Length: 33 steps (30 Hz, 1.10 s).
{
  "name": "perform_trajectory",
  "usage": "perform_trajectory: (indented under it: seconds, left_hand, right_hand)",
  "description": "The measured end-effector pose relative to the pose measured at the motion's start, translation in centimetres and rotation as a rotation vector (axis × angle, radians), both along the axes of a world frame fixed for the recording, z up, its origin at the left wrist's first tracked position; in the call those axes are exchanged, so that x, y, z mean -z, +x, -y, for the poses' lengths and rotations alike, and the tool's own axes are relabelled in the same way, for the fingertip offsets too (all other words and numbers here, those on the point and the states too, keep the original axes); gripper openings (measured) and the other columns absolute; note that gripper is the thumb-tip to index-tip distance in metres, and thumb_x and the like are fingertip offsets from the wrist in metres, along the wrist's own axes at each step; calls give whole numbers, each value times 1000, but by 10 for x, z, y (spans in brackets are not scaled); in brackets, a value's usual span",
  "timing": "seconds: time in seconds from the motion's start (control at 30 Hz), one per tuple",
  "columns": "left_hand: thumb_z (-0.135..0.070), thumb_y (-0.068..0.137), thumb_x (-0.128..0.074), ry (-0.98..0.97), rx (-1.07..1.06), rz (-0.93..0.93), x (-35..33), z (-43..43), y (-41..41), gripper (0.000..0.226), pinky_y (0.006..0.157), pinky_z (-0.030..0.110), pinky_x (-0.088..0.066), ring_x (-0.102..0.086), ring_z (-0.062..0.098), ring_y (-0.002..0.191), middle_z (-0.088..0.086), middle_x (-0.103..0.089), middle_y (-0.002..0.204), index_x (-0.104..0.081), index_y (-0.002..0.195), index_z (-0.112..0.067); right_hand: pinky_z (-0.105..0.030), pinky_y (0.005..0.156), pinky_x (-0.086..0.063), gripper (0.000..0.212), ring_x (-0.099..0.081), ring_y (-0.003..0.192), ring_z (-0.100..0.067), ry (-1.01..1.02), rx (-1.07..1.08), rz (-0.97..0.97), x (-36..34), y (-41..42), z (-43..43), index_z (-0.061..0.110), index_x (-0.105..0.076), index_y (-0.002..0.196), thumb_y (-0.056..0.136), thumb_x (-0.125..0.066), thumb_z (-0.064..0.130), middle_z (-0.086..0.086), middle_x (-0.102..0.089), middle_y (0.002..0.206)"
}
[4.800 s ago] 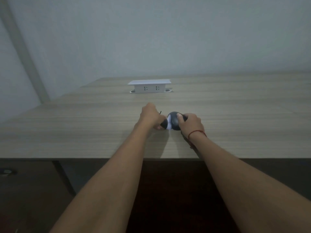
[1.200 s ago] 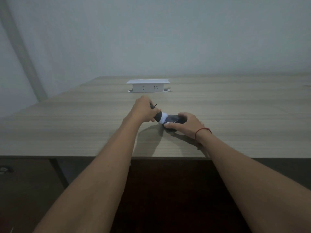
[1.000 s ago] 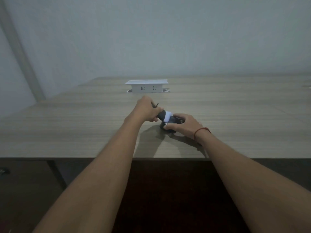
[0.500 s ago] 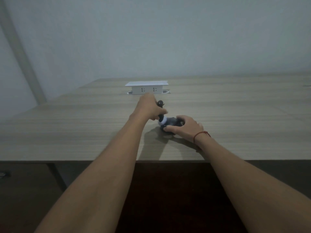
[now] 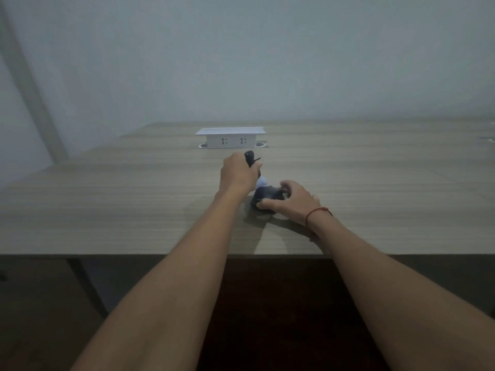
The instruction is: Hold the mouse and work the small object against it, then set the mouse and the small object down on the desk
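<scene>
- left hand (image 5: 239, 174) clenched round dark handle (image 5: 250, 161), frame centre
- right hand (image 5: 290, 200) grips dark base (image 5: 263, 197) on table (image 5: 107, 204)
- one socket box (image 5: 230, 138), two outlets

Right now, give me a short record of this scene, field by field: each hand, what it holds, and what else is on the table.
left hand: grips black handle, raised upright
right hand: holds dark base on wooden table
between them: white section
behind: white socket box, apart from hands
right wrist: red string
</scene>
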<state>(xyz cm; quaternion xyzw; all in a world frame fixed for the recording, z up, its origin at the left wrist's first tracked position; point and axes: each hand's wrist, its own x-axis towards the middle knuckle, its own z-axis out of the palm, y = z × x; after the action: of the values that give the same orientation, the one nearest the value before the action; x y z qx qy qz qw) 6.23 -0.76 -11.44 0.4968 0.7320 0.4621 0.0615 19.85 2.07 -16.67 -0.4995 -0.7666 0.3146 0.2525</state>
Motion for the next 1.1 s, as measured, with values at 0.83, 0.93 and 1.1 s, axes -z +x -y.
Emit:
perform_trajectory:
  seconds: [0.83, 0.93, 1.1]
  left_hand:
    - [-30, 81, -75, 53, -21, 361, -5, 25, -21, 31, 77, 33, -59, -72, 27, 91, 13, -74, 98, -71, 93, -2]
    - [-30, 81, -74, -40, -67, 272, 7, 34, -21, 35, 80, 35, -59, -70, 29, 95, 14, -71, 103, -70, 99, 0]
    - [-25, 80, -77, 22, -55, 458, 30, 38, -22, 24, 82, 43, -62, -73, 32, 91, 19, -73, 100, -69, 89, -4]
  right_hand:
    - [-55, 118, -16, 91, -43, 135, -29, 16, -28, 15, -2, 4, -1, 35, -47, 141, 60, -61, 75, -3, -53, 144]
    - [-57, 115, -25, 82, -45, 132, -30, 8, -50, -15, 0, 4, -3, 32, -45, 143, 71, -66, 65, -6, -52, 145]
    - [-57, 114, -28, 89, -48, 128, -28, 12, -48, -18, -2, 4, 0, 32, -44, 143, 63, -59, 67, -5, -52, 143]
